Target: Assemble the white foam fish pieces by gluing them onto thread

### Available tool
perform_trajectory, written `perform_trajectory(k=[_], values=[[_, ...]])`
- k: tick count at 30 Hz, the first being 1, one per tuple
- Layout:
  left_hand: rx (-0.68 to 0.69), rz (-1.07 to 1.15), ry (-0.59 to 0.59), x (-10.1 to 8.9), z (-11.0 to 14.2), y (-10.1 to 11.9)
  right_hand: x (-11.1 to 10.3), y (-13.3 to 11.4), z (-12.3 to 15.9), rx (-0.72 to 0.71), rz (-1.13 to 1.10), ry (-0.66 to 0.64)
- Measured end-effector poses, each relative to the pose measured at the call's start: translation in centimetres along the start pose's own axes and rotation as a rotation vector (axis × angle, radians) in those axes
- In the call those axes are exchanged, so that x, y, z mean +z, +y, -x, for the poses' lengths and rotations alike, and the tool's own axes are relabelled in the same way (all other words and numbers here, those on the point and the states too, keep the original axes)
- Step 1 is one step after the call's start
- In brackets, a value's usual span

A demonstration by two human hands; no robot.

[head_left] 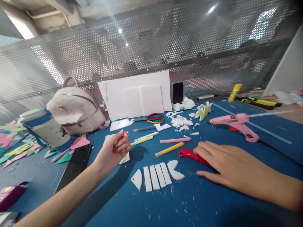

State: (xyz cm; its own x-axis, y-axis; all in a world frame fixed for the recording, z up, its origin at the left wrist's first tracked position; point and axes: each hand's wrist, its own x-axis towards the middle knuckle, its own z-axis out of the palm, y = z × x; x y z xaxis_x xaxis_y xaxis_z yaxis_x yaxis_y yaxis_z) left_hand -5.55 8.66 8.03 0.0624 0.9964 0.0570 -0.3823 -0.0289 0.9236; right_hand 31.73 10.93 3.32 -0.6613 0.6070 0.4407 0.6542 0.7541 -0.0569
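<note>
My left hand is raised over the table with its fingers curled in, and nothing shows in them. My right hand lies over a red-handled cutter, fingers stretched across it and thumb apart; the cutter's far part is hidden under the palm. Between the hands, white foam pieces form a fish shape: a pointed head with a small hole, several upright strips and a curved tail. Beyond them lie a yellow marker, a pink marker and a light green marker.
A pink glue gun with a trailing cord lies at right. Scissors and white scraps sit further back. At left are a backpack, a tumbler, a dark phone and coloured scraps. A white board stands behind.
</note>
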Motion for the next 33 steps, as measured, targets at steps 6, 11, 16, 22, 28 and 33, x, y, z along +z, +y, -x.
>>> perform_trajectory(k=[6,11,16,22,28,33], values=[[-0.053,0.175,-0.028,-0.8,1.0,0.3,0.9,4.3,-1.3,0.104,0.030,-0.243],[-0.101,0.150,-0.119,1.2,1.9,-0.3,-1.8,2.0,-3.6,0.055,0.015,-0.118],[-0.091,0.046,-0.257,5.2,2.6,-0.6,-3.7,-5.4,-8.0,-0.174,-0.425,-0.228],[0.078,-0.184,-0.231,6.1,3.0,0.7,-2.2,-7.6,-11.0,-0.077,-0.835,-0.164],[0.202,-0.694,-0.272,2.9,3.3,-1.0,-0.3,-6.9,-9.9,-0.004,-0.877,-0.194],[0.354,-1.004,-0.371,1.5,3.3,-2.1,1.1,-6.7,-8.2,0.003,-0.906,-0.182]])
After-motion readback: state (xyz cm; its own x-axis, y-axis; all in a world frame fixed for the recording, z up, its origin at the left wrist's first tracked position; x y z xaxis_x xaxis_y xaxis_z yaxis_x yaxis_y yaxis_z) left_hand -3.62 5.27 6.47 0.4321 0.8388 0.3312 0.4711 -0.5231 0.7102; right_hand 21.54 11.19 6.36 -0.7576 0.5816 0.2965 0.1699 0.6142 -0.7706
